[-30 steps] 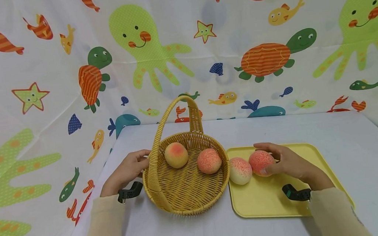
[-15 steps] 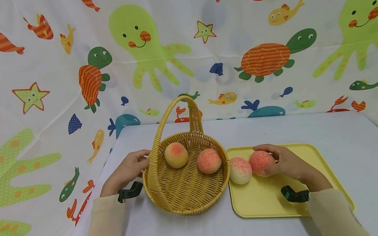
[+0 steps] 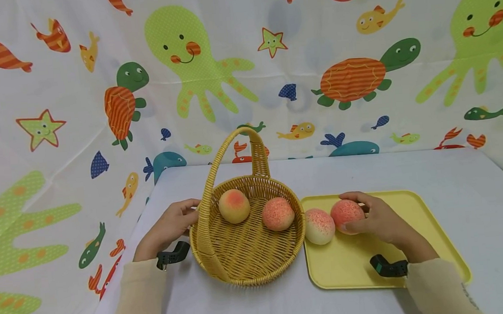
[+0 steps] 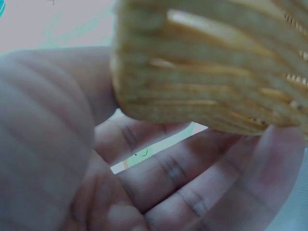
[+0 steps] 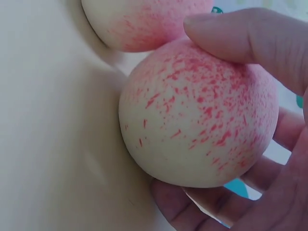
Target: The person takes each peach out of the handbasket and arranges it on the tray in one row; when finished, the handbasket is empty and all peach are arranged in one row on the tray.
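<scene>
A yellow wicker basket point(image 3: 249, 246) with a tall arched handle stands left of centre. A yellow peach point(image 3: 234, 206) and a pink speckled peach point(image 3: 278, 214) lie inside it. My left hand point(image 3: 170, 227) holds the basket's left side; in the left wrist view its fingers reach beneath the wicker wall point(image 4: 192, 67). On the tray, my right hand point(image 3: 382, 220) grips a pink-red peach point(image 3: 346, 216), thumb on one side and fingers curled round the other. That peach point(image 5: 197, 115) touches a second, paler peach point(image 3: 319, 226) beside the basket rim.
The yellow rectangular tray point(image 3: 366, 266) lies right of the basket, its left edge close to the wicker. A white cloth point(image 3: 281, 307) covers the table. Behind hangs a curtain point(image 3: 301, 118) printed with sea animals.
My right wrist and forearm have shifted slightly left while the hand stays around the peach. The left hand, basket and peaches look the same.
</scene>
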The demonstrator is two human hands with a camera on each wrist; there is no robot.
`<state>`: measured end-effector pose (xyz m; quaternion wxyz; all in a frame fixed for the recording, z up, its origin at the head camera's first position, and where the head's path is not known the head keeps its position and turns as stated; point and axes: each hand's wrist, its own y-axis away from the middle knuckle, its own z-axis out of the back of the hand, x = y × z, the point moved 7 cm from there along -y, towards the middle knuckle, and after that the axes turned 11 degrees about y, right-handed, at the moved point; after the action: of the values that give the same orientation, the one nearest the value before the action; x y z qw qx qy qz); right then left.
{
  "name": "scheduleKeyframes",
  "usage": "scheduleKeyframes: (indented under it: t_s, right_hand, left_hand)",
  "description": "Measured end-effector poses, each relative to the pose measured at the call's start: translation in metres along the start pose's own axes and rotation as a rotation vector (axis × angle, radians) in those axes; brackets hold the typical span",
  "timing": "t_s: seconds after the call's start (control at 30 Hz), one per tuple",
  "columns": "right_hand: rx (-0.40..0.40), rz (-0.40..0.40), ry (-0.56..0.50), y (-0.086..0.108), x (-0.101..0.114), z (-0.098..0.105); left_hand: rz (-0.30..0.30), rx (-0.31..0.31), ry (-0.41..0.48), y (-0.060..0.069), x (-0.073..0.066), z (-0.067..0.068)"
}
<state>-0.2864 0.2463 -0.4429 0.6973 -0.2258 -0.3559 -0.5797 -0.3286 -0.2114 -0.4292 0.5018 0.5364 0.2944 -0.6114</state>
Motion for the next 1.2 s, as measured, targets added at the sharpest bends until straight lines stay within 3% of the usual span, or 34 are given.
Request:
scheduleKeyframes:
  t_s: [0.37,1.2]
  right_hand:
    - [-0.043,-0.038,0.032,0.0030,0.0020,-0.0027]
    - [-0.042,-0.020,0.023,0.0076,0.0030,-0.0040]
  left_hand:
    - [0.003,-0.002,0.004,-0.0002,0.0007,0.0002]
    - [0.013,-0.005,0.004,-0.0001,0.0009,0.0002]
